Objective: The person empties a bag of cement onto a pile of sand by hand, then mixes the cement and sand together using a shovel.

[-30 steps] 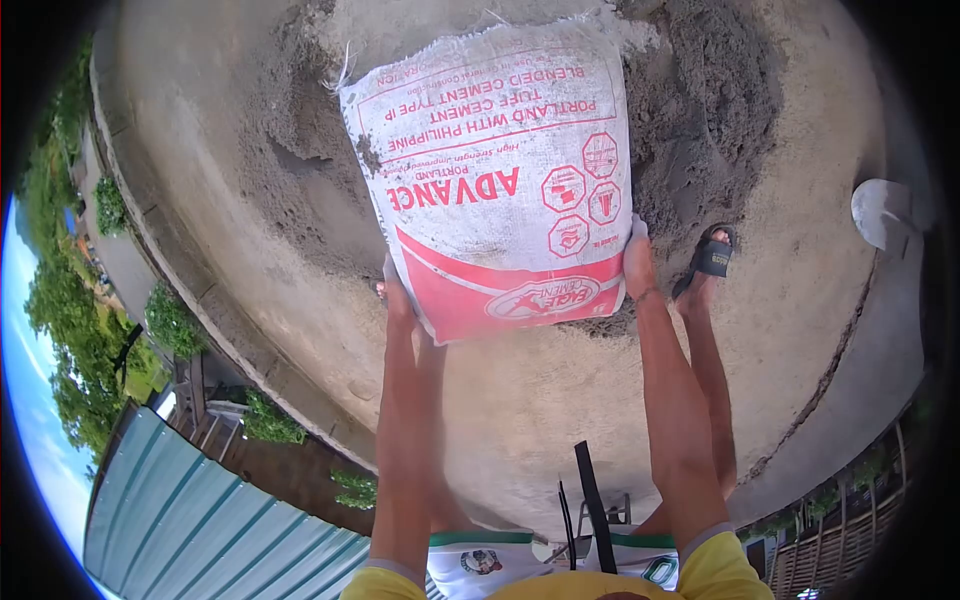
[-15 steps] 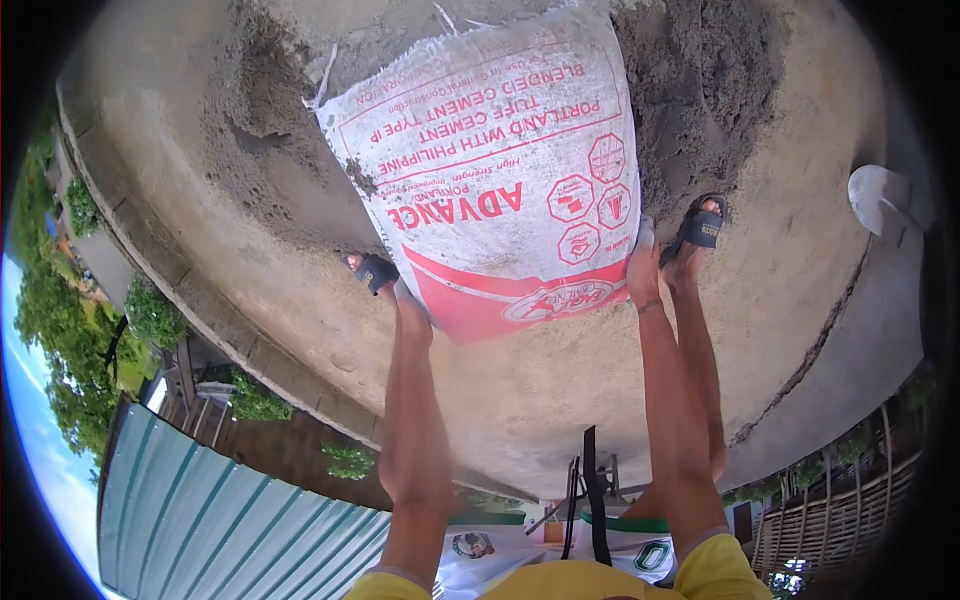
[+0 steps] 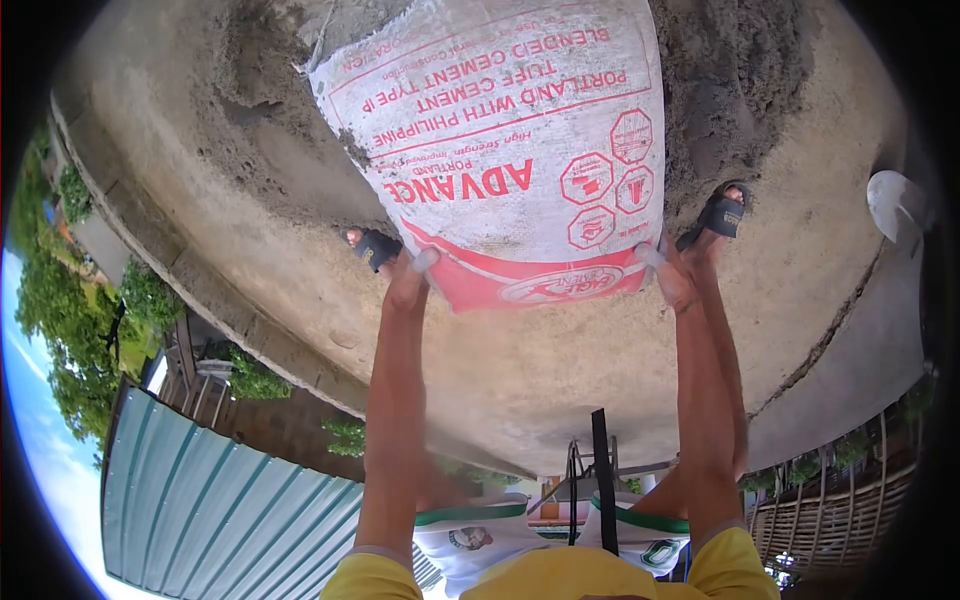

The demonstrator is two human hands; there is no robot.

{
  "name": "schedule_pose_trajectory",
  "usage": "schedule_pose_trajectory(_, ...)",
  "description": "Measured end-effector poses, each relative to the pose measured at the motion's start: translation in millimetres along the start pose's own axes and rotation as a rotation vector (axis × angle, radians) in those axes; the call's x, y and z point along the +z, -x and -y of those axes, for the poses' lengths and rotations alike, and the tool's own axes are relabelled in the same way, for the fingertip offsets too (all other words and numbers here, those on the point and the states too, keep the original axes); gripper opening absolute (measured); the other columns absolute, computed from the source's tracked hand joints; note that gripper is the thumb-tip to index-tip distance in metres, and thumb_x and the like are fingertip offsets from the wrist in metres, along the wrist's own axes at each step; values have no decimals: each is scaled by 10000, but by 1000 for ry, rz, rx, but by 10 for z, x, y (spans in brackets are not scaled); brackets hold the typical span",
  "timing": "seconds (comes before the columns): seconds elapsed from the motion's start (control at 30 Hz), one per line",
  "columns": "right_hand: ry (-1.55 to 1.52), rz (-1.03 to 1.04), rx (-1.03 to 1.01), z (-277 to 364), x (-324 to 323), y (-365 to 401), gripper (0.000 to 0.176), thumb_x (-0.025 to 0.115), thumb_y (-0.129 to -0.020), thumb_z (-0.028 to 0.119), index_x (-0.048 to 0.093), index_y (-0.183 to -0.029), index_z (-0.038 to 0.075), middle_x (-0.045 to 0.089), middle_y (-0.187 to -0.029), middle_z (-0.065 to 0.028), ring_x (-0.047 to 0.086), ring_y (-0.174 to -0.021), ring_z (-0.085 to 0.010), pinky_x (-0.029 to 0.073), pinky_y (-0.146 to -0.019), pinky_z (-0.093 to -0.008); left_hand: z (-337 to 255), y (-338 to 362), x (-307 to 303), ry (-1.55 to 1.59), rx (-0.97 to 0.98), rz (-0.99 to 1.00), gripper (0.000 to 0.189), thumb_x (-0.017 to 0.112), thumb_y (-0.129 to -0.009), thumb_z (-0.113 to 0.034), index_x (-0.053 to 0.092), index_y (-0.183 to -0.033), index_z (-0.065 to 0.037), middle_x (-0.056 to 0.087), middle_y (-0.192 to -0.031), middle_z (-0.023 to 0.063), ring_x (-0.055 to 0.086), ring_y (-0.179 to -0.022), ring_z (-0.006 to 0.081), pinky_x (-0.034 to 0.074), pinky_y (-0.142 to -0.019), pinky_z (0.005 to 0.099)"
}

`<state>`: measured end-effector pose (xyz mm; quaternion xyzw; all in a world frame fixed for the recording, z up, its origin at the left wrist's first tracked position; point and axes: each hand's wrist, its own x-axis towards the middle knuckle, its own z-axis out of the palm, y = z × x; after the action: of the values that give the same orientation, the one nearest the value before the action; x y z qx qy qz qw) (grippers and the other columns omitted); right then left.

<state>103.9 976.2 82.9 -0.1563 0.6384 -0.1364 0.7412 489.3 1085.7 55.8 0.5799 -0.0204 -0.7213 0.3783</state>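
Observation:
A white and red cement sack [image 3: 480, 150] lies in front of me, its print upside down and its red end towards me. My left hand [image 3: 412, 272] is closed on the sack's lower left corner, thumb over the edge. At the lower right edge my right hand [image 3: 668, 272] grips the sack, with the thumb on top and the other fingers mostly hidden. Both of my feet, in dark slippers, stand beside the sack, close to my hands.
Grey wet mortar [image 3: 735, 90] is spread on the concrete floor [image 3: 540, 370] on both sides of the sack. A shovel blade [image 3: 893, 205] rests at the far right. A low curb [image 3: 190, 280] runs along the left, with a green metal roof [image 3: 220, 490] beyond.
The sack appears larger and its red end sits slightly higher in view. My left thumb now shows on the sack's edge, and my right hand has moved a little down and right.

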Motion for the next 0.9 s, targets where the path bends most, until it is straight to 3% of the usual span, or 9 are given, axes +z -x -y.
schedule_pose_trajectory(0.07, 12, -42, -28, -85, 37, -22, 770, 749, -770, 210, 341, -1389, 1, 524, -1285, -92, 505, -1143, -175, 398, -983, -320, 85, 11, -65, 40, 9, 25, 899, 678, -803, -358, 177, -1468, -18, 318, -1461, 117, 300, -1354, 261, 244, -1113, 399)
schedule_pose_trajectory(0.17, 68, -167, -76, -189, 83, 65, 704, 736, -788, 266, 410, -1349, -8, 558, -1242, -96, 524, -1107, -171, 402, -967, -317, -70, 161, 323, 93, 50, -57, 869, 665, -816, -338, 185, -1463, -14, 319, -1460, 119, 317, -1341, 259, 260, -1107, 401)
schedule_pose_trajectory(0.33, 174, -226, -142, -16, 225, 307, 669, 677, -819, 429, 503, -1275, -28, 591, -1199, -121, 537, -1078, -166, 405, -950, -303, -267, 584, 565, -108, 181, -328, 817, 659, -829, -264, 207, -1447, 21, 335, -1444, 125, 333, -1312, 249, 242, -1098, 384)
schedule_pose_trajectory(0.43, 210, -233, -96, 133, 333, 638, 701, 662, -817, 473, 508, -1275, -35, 596, -1201, -141, 559, -1071, -211, 407, -949, -333, -250, 975, 526, -48, 92, -386, 750, 637, -845, -282, 273, -1431, 11, 377, -1422, 130, 385, -1280, 252, 312, -1056, 392)
schedule_pose_trajectory(0.47, 285, -295, -94, 122, 335, 743, 707, 652, -815, 493, 519, -1261, -41, 603, -1187, -160, 567, -1069, -234, 409, -945, -345, -120, 995, 334, -80, 84, -405, 746, 638, -844, -287, 285, -1426, 16, 389, -1412, 138, 400, -1269, 254, 319, -1051, 391)
schedule_pose_trajectory(0.53, 424, -443, -104, 20, 282, 876, 724, 634, -812, 531, 542, -1233, -51, 618, -1157, -199, 583, -1066, -280, 412, -937, -368, -414, 1152, 395, -61, -24, -402, 752, 637, -838, -234, 253, -1424, 38, 412, -1385, 167, 413, -1252, 258, 303, -1054, 347)
schedule_pose_trajectory(0.63, 493, -392, 94, 359, 490, 1471, 815, 580, -784, 634, 563, -1190, -72, 611, -1116, -285, 561, -1116, -370, 404, -954, -389, -862, 1534, 588, -158, -253, -478, 659, 629, -844, -284, 392, -1367, 38, 536, -1256, 166, 521, -1129, 257, 392, -974, 344)
schedule_pose_trajectory(0.73, 551, -426, 211, 244, 467, 1828, 872, 539, -769, 686, 558, -1196, -73, 586, -1147, -310, 527, -1159, -402, 394, -978, -401, -1000, 1831, 614, -242, -397, -442, 716, 646, -830, -375, 429, -1322, 96, 586, -1190, 192, 605, -1032, 273, 472, -892, 355)
schedule_pose_trajectory(0.9, 696, -465, 358, 368, 549, 2246, 886, 505, -770, 702, 549, -1220, -61, 550, -1199, -323, 506, -1179, -419, 382, -1000, -416, -932, 1991, 646, -215, -424, -410, 721, 639, -830, -386, 432, -1314, 107, 588, -1183, 196, 610, -1023, 274, 477, -884, 351)
